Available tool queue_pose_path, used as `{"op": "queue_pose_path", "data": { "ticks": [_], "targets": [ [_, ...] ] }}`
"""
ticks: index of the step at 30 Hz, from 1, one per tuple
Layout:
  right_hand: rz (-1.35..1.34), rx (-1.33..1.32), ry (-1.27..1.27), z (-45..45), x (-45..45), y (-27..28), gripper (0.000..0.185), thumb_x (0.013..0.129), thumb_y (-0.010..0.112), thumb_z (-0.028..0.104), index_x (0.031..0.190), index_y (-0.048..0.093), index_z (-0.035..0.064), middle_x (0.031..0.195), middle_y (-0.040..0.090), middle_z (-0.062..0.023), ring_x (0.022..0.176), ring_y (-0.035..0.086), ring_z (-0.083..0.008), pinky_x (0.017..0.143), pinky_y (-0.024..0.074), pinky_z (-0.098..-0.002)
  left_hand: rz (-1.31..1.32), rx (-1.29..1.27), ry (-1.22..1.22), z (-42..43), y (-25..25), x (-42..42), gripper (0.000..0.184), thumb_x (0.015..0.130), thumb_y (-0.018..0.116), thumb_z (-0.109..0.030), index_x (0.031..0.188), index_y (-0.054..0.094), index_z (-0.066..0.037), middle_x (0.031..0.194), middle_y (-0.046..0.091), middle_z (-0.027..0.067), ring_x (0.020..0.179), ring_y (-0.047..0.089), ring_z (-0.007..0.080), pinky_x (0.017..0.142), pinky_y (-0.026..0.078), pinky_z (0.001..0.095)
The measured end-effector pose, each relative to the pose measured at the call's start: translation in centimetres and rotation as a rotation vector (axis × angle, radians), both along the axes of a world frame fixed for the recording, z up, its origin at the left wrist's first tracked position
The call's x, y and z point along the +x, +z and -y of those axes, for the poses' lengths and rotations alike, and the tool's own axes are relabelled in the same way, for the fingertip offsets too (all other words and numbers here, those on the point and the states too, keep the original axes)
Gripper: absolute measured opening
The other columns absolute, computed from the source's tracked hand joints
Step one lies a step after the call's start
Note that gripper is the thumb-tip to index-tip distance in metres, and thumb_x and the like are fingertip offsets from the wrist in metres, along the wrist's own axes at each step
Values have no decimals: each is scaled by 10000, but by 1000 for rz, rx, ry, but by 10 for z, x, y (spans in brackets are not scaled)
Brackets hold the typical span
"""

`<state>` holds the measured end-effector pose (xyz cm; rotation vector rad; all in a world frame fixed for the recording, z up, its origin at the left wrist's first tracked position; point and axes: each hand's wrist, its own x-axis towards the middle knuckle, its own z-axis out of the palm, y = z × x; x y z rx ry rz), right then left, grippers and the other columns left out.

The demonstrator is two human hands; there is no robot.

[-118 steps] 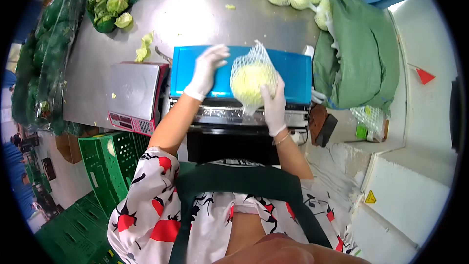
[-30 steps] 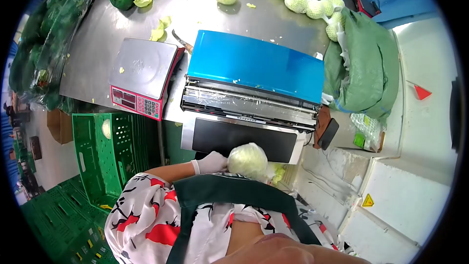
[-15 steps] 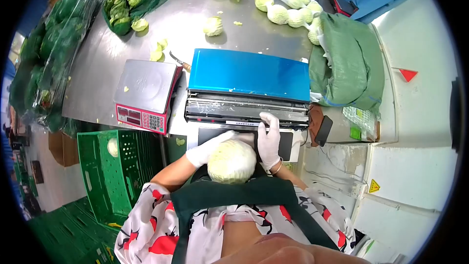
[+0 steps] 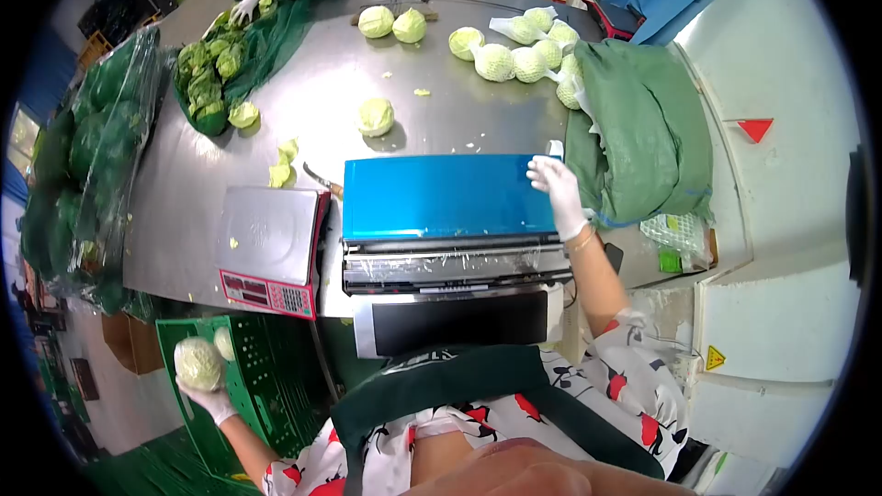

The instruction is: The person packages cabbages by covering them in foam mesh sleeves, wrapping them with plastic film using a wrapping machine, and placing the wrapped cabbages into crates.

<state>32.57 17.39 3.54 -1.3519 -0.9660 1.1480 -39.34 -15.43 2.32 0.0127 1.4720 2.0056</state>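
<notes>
On the far left, my left hand (image 4: 213,399), in a white glove, supports a pale round cabbage (image 4: 198,364) from below, at the upper part of a green plastic crate (image 4: 241,386). Another cabbage (image 4: 224,343) shows inside that crate. My right hand (image 4: 558,189), also gloved, is over the right end of the blue-topped film wrapping machine (image 4: 441,193). Its fingers are partly stretched and slightly apart, with nothing visible in them. A small white piece (image 4: 556,149) sits just beyond those fingers. In front of the machine lies a dark flat plate (image 4: 459,323).
A red-trimmed scale (image 4: 271,234) and a knife (image 4: 323,182) lie left of the machine. Cabbages (image 4: 376,117) and net-wrapped ones (image 4: 496,62) stand behind it. A green sack (image 4: 648,133) is at right. Another person's gloved hand (image 4: 246,7) touches leaves at the far left.
My left hand has carried the cabbage from in front of my chest leftward to the crate. My right hand has moved up and right over the machine. Another person's arm has appeared.
</notes>
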Motion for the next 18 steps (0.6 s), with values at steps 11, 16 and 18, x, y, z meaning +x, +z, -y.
{"op": "queue_pose_path", "data": {
  "ticks": [11,16,18],
  "targets": [
    [-323,-575,-186,-300,32,-109,1006,804,742,493,1532,240,13,1525,298,-303,1300,464,-455,994,479,-496,-478,-743,152,-23,-53,-71,620,970,581,-355,1426,456,46,1421,516,142,1264,490,259,1065,383,364],
    [-403,-479,-300,-402,18,-140,909,790,684,630,1542,292,300,1613,256,-39,1424,297,-386,1071,267,-672,-646,-654,-46,-102,-36,-53,494,1010,547,-294,1426,490,-33,1354,561,96,1200,532,215,1007,415,347],
    [-294,-471,-268,-439,16,-159,843,808,630,670,1512,360,294,1571,351,8,1416,336,-334,1078,234,-681,-683,-623,-199,-135,-18,-20,472,1015,549,-289,1413,511,-39,1302,594,86,1167,565,194,969,440,330]
  ]
}}
